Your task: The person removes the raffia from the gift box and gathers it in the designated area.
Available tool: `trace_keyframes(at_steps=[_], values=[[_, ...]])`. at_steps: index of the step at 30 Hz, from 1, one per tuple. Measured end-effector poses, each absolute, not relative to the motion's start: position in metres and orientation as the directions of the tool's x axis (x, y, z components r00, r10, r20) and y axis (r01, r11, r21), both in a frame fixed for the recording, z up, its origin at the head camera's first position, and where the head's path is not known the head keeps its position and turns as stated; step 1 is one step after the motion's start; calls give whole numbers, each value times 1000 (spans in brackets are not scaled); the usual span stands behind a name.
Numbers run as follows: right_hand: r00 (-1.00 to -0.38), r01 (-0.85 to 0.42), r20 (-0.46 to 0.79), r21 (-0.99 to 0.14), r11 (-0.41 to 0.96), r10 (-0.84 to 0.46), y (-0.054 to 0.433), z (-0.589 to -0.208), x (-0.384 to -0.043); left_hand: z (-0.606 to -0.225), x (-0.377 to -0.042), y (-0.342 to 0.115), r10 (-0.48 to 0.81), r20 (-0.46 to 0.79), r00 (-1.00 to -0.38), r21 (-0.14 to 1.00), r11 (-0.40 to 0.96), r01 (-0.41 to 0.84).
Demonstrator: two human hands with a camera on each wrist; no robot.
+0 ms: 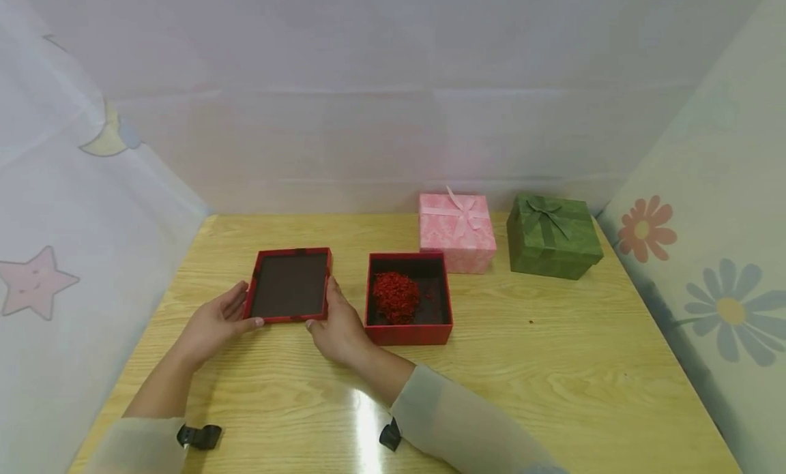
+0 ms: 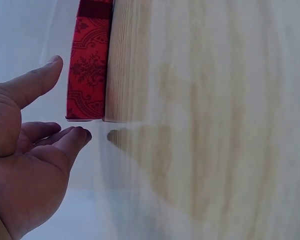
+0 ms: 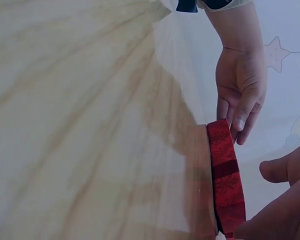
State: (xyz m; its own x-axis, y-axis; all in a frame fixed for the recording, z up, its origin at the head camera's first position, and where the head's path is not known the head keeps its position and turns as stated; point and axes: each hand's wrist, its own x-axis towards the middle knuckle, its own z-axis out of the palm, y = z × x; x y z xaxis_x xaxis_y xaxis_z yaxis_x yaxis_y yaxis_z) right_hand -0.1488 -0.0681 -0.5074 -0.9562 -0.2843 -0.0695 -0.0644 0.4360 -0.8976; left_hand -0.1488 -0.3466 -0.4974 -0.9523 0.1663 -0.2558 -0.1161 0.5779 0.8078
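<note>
Nearer the left edge of the wood-grained table (image 1: 552, 372), a shallow, square, red-patterned lid (image 1: 291, 286) is laid hollow side up. It is flanked by the left hand (image 1: 210, 329) and the right hand (image 1: 342, 334), fingers loosely extended, nothing gripped; right-hand contact is seen, left-hand contact cannot be told. Beside it, towards the table's middle, a square red box (image 1: 409, 335) holding crinkled red shreds (image 1: 396, 297) is placed.

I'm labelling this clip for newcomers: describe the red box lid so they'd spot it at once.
On the wooden table, look left of the open red box holding red shredded filler. The red box lid lies between the left hand and the right hand, dark inside facing up. Unlike that box, it is shallow, with no red filler inside.
</note>
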Motion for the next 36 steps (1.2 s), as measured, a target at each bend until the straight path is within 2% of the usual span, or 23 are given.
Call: trace_keyframes(at_steps=[13, 19, 24, 28, 36], values=[[-929, -109, -43, -917, 385, -367, -46, -470, -122, -482, -137, -342, 136, -167, -977, 830, 553, -65], [-905, -160, 21, -942, 295, -425, -21, -442, -116, -475, -135, -332, 137, -138, -981, 823, 567, -37], [-898, -156, 32, -956, 248, -438, -2, -428, -119, -469, -132, -318, 147, -111, -983, 822, 570, -7], [-899, -173, 46, -951, 258, -436, 14, -424, -123, -464, -132, -304, 188, -64, -980, 834, 550, 51], [-904, -253, 86, -897, 362, -419, 47, -422, -136, -457, -133, -269, 272, 21, -962, 866, 476, 154]])
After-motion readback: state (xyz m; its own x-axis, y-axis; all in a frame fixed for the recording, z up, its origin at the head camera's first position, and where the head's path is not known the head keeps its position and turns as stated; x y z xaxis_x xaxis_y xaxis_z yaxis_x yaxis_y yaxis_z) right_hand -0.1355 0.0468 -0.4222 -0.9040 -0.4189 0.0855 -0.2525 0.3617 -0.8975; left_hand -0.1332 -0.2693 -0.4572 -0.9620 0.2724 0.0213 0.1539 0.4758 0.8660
